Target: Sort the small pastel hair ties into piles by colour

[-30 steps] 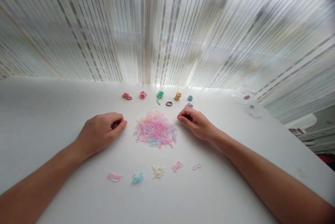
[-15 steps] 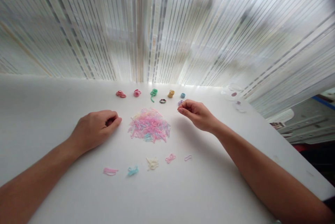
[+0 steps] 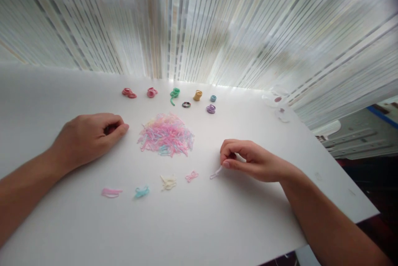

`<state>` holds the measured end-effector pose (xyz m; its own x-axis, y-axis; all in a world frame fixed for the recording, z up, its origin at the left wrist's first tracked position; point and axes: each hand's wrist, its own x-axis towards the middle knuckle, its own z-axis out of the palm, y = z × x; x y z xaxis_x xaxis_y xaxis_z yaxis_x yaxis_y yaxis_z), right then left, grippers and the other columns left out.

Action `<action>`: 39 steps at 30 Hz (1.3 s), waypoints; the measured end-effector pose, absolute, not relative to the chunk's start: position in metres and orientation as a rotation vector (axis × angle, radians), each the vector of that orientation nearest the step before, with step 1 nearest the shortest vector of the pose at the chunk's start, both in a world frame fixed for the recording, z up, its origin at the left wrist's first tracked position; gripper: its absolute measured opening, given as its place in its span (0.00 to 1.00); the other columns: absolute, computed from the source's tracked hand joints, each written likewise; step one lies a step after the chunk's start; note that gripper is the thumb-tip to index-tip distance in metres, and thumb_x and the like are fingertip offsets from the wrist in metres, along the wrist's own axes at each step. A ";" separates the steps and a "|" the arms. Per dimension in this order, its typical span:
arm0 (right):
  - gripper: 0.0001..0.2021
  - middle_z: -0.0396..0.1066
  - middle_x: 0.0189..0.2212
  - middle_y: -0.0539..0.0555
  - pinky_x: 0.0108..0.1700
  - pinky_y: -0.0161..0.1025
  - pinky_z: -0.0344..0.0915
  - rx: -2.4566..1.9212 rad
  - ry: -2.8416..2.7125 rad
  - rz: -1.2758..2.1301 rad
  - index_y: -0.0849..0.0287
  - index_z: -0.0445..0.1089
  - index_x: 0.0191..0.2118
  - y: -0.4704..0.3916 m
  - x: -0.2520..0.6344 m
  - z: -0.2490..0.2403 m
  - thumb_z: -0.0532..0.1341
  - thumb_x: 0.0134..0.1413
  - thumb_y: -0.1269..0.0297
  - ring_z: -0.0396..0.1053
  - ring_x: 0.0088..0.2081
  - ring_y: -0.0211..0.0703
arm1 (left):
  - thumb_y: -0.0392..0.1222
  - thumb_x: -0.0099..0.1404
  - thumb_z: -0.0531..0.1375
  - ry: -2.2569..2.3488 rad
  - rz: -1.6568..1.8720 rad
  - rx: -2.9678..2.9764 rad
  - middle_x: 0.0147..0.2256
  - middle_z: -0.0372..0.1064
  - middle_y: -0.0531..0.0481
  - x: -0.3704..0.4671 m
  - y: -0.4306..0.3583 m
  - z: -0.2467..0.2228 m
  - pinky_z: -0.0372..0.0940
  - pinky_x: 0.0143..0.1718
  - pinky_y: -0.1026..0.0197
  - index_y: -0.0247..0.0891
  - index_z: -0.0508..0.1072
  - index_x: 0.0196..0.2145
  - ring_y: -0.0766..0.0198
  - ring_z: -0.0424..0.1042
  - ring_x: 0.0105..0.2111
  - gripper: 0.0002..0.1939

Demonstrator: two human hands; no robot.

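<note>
My right hand (image 3: 241, 160) is low over the right of the white table, thumb and fingertips pinched on a pale lilac rubber band (image 3: 215, 172) that slants down to the tabletop. In a row left of it lie a pink bunch of bands (image 3: 192, 176), a cream bunch (image 3: 168, 182), a light blue bunch (image 3: 141, 192) and another pink bunch (image 3: 111, 192). Left of a pile of pastel bands (image 3: 167, 135), my left hand (image 3: 90, 137) rests on the table, fingers curled. Whether anything is inside it is hidden.
Along the back stand red (image 3: 129, 93), pink (image 3: 152, 92), green (image 3: 174, 95), yellow (image 3: 197, 95), blue (image 3: 213, 98) and purple coils (image 3: 211, 109), with a dark beaded ring (image 3: 186, 104). Clear plastic pieces (image 3: 277, 99) lie back right. A striped curtain (image 3: 192, 25) hangs behind.
My right hand has moved from the purple coil towards the front, down to the lilac band at the row's right end. The left hand stays curled in place while the view shifts.
</note>
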<state>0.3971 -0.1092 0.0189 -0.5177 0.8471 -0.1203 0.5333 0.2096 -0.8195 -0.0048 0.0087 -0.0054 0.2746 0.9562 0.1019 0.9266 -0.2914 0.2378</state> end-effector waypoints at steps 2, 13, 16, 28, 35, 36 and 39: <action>0.09 0.71 0.36 0.55 0.37 0.38 0.64 -1.284 -2.182 1.226 0.57 0.74 0.37 -0.110 0.395 0.023 0.61 0.70 0.60 0.66 0.35 0.41 | 0.59 0.67 0.53 1.800 0.337 2.409 0.30 0.73 0.53 -0.006 0.010 -0.006 0.54 0.34 0.60 0.42 0.74 0.32 0.62 0.66 0.31 0.19; 0.08 0.74 0.38 0.55 0.37 0.37 0.66 -1.285 -2.241 1.160 0.58 0.76 0.40 -0.114 0.389 0.021 0.60 0.71 0.65 0.71 0.36 0.40 | 0.59 0.66 0.53 1.805 0.316 2.433 0.31 0.74 0.52 -0.007 0.011 -0.006 0.55 0.35 0.60 0.42 0.75 0.33 0.62 0.68 0.32 0.19; 0.08 0.75 0.38 0.56 0.37 0.37 0.68 -1.288 -2.245 1.152 0.58 0.77 0.40 -0.114 0.389 0.020 0.61 0.70 0.64 0.72 0.36 0.41 | 0.59 0.65 0.53 1.806 0.316 2.431 0.31 0.73 0.52 -0.006 0.012 -0.005 0.55 0.34 0.60 0.42 0.74 0.32 0.62 0.67 0.31 0.20; 0.10 0.76 0.37 0.57 0.33 0.39 0.63 -1.393 -2.110 1.078 0.56 0.79 0.39 -0.113 0.392 0.015 0.61 0.70 0.61 0.69 0.33 0.41 | 0.59 0.66 0.53 1.798 0.325 2.436 0.30 0.73 0.52 -0.006 0.012 -0.005 0.54 0.34 0.60 0.42 0.74 0.32 0.61 0.67 0.31 0.20; 0.12 0.76 0.34 0.55 0.33 0.39 0.64 -1.401 -2.065 1.108 0.55 0.79 0.41 -0.113 0.397 0.010 0.62 0.70 0.55 0.67 0.31 0.40 | 0.58 0.68 0.52 1.751 0.329 2.418 0.28 0.71 0.52 -0.002 0.006 -0.001 0.54 0.34 0.59 0.41 0.72 0.29 0.63 0.65 0.29 0.20; 0.11 0.76 0.34 0.54 0.33 0.39 0.64 -1.415 -2.055 1.108 0.55 0.79 0.42 -0.114 0.397 0.009 0.62 0.70 0.55 0.67 0.31 0.41 | 0.58 0.68 0.52 1.740 0.332 2.418 0.27 0.70 0.52 -0.001 0.005 -0.001 0.54 0.34 0.59 0.41 0.71 0.29 0.63 0.65 0.29 0.20; 0.12 0.77 0.34 0.55 0.33 0.39 0.67 -1.453 -2.025 1.076 0.54 0.78 0.45 -0.114 0.400 0.004 0.62 0.69 0.53 0.70 0.32 0.43 | 0.57 0.69 0.52 1.725 0.346 2.421 0.27 0.70 0.52 0.000 0.004 0.000 0.53 0.33 0.59 0.41 0.71 0.29 0.63 0.65 0.28 0.20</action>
